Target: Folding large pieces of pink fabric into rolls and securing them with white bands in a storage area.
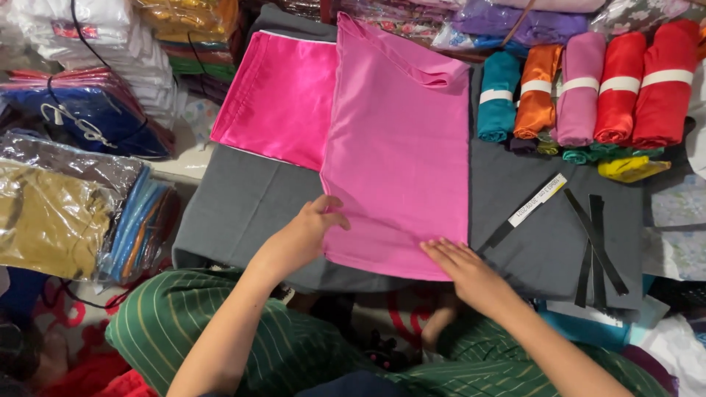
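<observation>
Head view: hands (309, 231) flatten pink cloth (401, 154).

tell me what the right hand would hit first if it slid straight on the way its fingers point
The right hand points up-left across the pink folded cloth; it would probably just ride along it toward the brighter pink cloth.
</observation>
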